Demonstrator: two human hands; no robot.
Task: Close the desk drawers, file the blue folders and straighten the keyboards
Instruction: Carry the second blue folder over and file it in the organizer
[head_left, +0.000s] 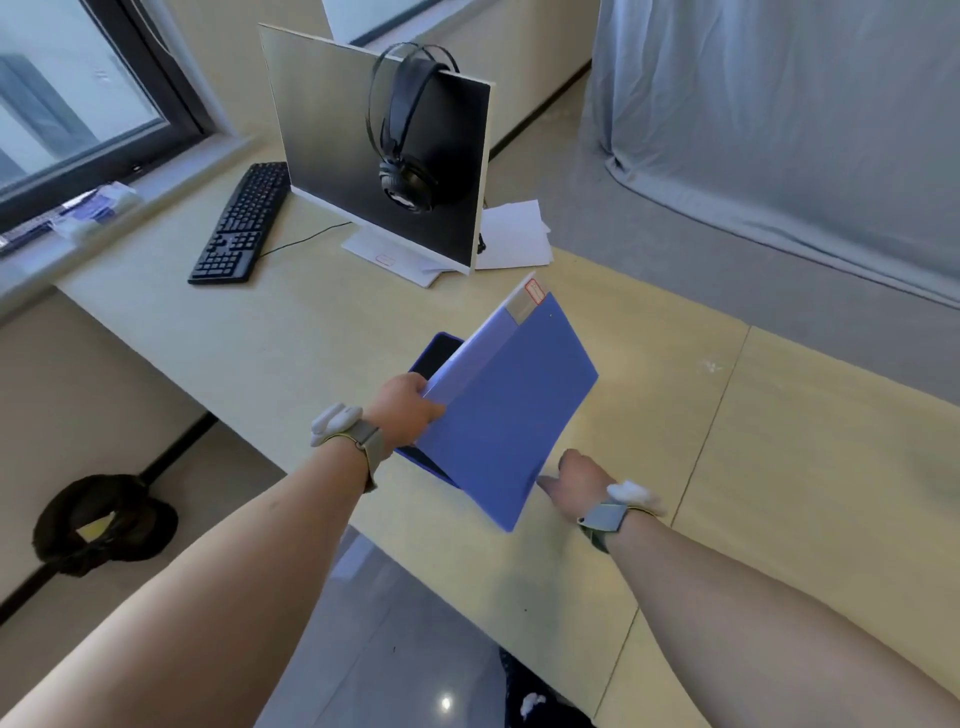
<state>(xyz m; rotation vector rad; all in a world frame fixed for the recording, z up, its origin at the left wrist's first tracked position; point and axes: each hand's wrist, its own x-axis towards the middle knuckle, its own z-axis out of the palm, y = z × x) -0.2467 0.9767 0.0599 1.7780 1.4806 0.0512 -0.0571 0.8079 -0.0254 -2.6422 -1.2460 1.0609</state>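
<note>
A blue folder (506, 405) is tilted up off the pale desk (649, 415), its labelled spine corner pointing away from me. My left hand (408, 410) grips its near-left edge. A second, darker folder (439, 353) lies flat beneath it, mostly hidden. My right hand (576, 475) rests on the desk beside the raised folder's lower right edge, fingers spread toward it; whether they touch it I cannot tell. A black keyboard (241, 223) lies at an angle at the desk's far left, beside a monitor. No drawers are in view.
A white-framed monitor (384, 171) stands at the back with black headphones (408, 135) hung over its top. White papers (511, 234) lie behind it. A grey cloth (779, 130) covers something at the right. A dark bin (101, 525) sits on the floor at the left.
</note>
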